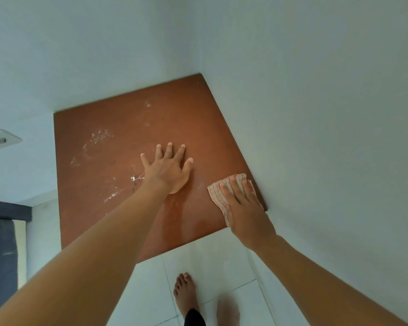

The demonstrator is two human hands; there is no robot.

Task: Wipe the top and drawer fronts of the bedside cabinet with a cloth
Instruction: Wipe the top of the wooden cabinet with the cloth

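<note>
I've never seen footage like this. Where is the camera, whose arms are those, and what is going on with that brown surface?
There is no machine here. The camera sits on a person's head and looks down, so the two bare arms reaching in are that person's own, and their bare feet show on the tiled floor below. The brown slab is the top of a bedside cabinet pushed into a corner between two pale walls. The left hand lies flat and empty on the top, fingers spread, as if bracing. The right hand presses a pale cloth with thin red stripes onto the top near the right-hand wall. Whitish specks and smears lie on the left part of the top. The drawer fronts are out of sight.
</note>
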